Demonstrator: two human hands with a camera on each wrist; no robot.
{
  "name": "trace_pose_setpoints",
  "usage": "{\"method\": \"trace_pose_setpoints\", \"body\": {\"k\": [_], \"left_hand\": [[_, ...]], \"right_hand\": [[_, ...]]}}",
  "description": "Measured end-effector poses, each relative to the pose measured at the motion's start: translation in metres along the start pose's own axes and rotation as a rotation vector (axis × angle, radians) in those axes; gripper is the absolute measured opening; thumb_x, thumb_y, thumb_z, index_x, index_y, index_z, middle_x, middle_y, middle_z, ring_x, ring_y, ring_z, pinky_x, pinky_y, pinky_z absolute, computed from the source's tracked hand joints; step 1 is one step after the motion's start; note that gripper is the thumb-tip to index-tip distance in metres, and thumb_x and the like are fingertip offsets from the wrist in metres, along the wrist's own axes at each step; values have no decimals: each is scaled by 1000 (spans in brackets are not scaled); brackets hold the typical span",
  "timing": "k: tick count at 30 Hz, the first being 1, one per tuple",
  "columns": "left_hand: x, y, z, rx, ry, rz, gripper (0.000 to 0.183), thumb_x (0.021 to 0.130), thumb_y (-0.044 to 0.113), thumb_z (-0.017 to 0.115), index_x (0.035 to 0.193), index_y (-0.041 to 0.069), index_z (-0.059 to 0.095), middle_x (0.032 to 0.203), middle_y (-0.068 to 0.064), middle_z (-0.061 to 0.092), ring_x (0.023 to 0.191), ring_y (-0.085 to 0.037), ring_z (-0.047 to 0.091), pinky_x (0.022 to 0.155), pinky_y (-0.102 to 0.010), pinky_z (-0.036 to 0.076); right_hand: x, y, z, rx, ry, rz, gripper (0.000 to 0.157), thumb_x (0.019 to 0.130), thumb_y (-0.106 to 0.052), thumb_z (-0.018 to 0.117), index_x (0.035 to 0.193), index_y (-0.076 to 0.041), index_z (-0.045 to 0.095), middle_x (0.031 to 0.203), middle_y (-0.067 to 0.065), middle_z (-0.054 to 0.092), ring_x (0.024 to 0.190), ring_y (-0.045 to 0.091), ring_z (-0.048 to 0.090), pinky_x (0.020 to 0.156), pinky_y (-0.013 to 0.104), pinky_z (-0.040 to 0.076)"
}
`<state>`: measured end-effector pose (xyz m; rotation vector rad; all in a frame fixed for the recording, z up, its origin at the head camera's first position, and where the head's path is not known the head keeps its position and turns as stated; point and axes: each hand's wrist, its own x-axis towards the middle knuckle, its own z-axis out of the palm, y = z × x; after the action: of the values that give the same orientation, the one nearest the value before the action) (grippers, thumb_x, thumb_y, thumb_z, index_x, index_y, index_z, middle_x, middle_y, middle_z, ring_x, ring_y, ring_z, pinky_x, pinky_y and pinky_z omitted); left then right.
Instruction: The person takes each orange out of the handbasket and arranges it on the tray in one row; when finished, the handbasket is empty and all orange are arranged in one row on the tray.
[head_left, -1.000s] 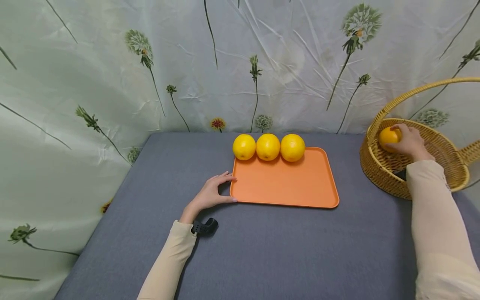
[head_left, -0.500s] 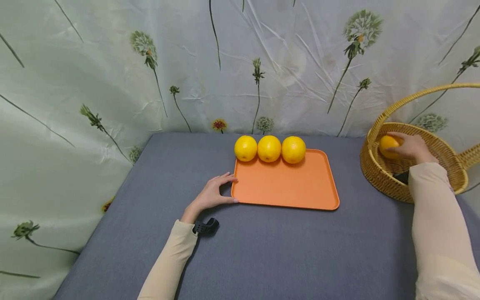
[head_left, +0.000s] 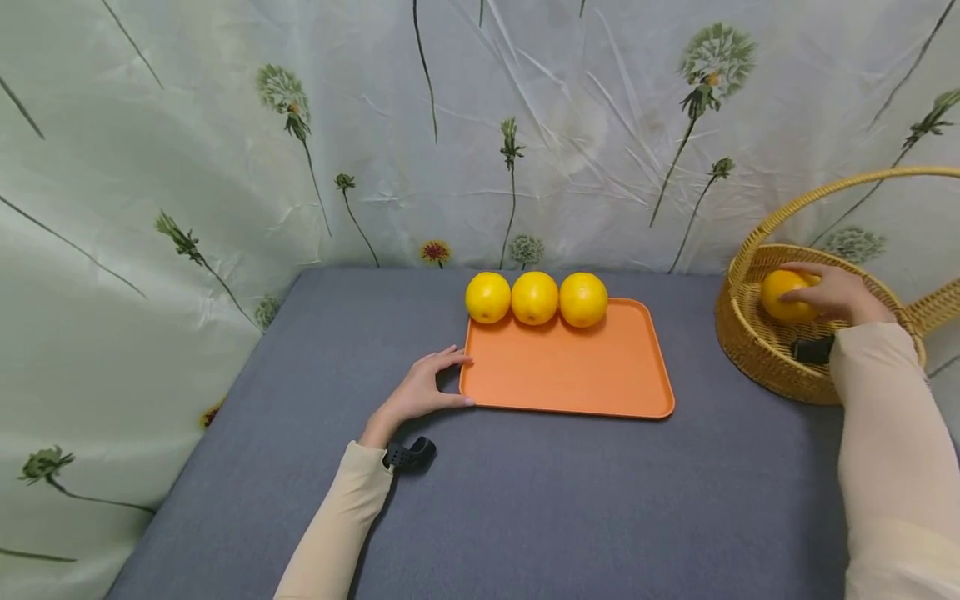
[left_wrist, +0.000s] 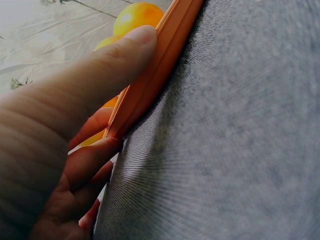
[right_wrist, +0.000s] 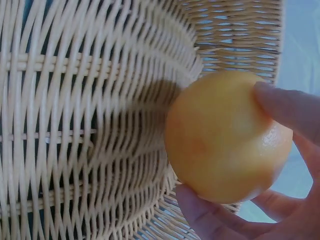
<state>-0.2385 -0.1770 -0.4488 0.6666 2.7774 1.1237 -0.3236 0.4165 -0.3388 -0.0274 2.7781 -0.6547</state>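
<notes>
My right hand (head_left: pixel 840 293) reaches into a wicker basket (head_left: pixel 750 358) at the right and grips an orange (head_left: pixel 784 296). In the right wrist view, thumb and fingers wrap the orange (right_wrist: pixel 225 140) from opposite sides, close by the woven wall. An orange plastic tray (head_left: pixel 570 367) lies mid-table. My left hand (head_left: pixel 420 385) holds its near left corner, the thumb on the front rim and the fingers at the left side. Along the tray's back edge, three oranges (head_left: pixel 535 297) sit in a row from the left.
A grey cloth covers the table (head_left: pixel 585 500). The basket's tall handle (head_left: pixel 832 187) arches over its opening and my right forearm. Behind the table hangs a curtain (head_left: pixel 585 150) with a dandelion print. A black band (head_left: pixel 408 454) is on my left wrist.
My right hand and forearm have shifted slightly right, and the orange in its grip shows more fully and a little larger. The left hand, tray and row of oranges stay put.
</notes>
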Motion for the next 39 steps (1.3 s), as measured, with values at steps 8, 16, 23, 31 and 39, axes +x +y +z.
{"method": "trace_pose_setpoints", "body": {"k": [8,16,23,31,39], "left_hand": [[0,1,0,-12,-3,8,65,71,30,81,129,14,57,145,-12,46,140,-31,34,114,-56,25],[0,1,1,-8,-17,8,65,72,32,81,129,14,57,145,-12,46,141,-31,33,113,-56,25],[1,2,-1,-18,2,15,65,71,29,81,129,13,57,144,-14,46,140,-33,34,113,-57,25],[2,3,-1,-11,-2,13,63,72,31,81,128,12,58,145,-15,45,140,-35,34,113,-58,25],[2,3,-1,-8,-11,9,64,72,31,80,128,12,57,144,-14,46,140,-34,33,114,-57,24]], "right_hand": [[-17,-4,-4,215,-30,-7,75,96,-37,47,152,-16,2,145,38,7,74,-17,43,71,22,51],[-28,-7,-5,309,5,9,75,95,-40,48,152,-25,1,140,41,15,73,-12,50,66,21,54],[-36,-13,-2,399,76,1,71,95,-36,49,152,-29,6,141,39,15,72,-11,54,63,18,55],[-44,-22,11,514,204,-30,69,93,-31,54,151,-28,16,111,-9,38,75,-13,54,63,14,54],[-53,-30,19,766,257,-68,70,91,-23,59,150,-31,21,110,-12,35,78,-7,57,62,14,55]]}}
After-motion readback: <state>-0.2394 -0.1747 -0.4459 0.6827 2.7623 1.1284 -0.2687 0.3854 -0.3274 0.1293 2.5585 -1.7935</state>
